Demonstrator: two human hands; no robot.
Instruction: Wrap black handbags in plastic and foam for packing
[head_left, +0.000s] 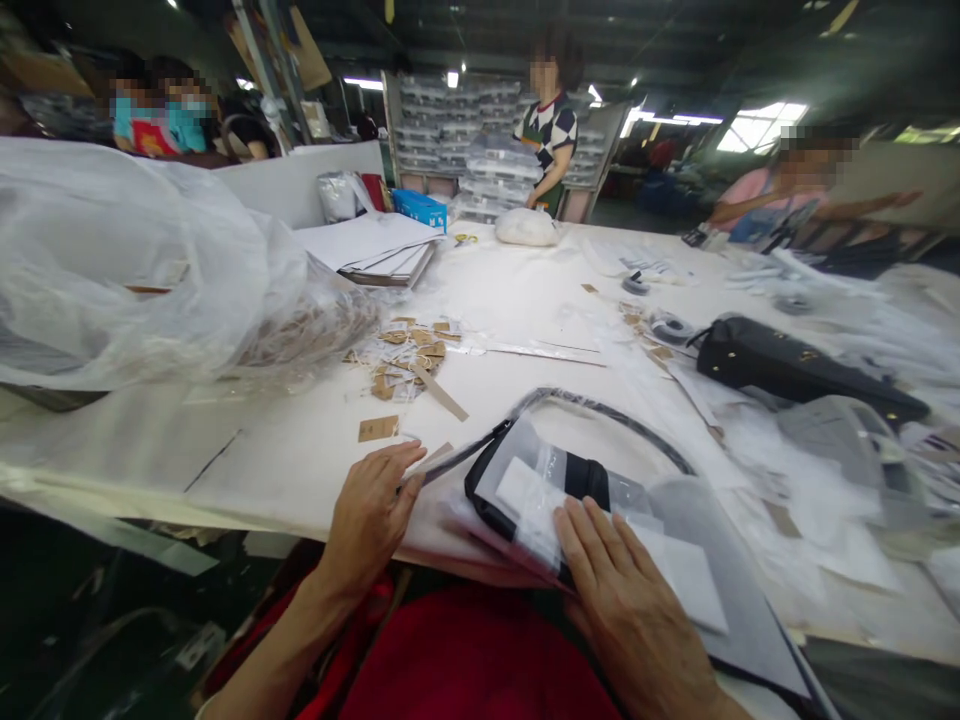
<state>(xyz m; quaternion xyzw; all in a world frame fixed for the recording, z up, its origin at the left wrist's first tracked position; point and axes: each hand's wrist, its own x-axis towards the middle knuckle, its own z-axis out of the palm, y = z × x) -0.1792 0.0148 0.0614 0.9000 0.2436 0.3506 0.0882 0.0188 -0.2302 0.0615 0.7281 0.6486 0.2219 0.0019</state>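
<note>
Red cloth [480, 660] at your lap, cut off by the bottom edge. Your right hand [626, 585] lies on the black bag [491, 485], fingers straight and released, pressed flat over the wrap; thumb in shadow by the bag's edge. Bag sits at the near edge of the bench [300, 440], right in front of you. Translucent sheet [731, 560] and white paper [686, 575] cover much of it, your hand hides more, so its shape is hard to read.

Your left hand [375, 500] is half-curled at the near end of the strap [600, 405]; can't tell if the fingers pinch it or just touch. Strap arcs over the bag's far side.

Beyond your left hand: one brown tag [379, 429], then a tag pile [412, 360], pieces overlapping. Left, a big clear plastic bag [187, 250], contents blurred by the film, side cut off. Right, another black bag [802, 365] among crumpled plastic [840, 510].

Farther: paper stack [375, 245], blue box [420, 208], a standing co-worker [551, 140] partly behind stacked packs [499, 175].
</note>
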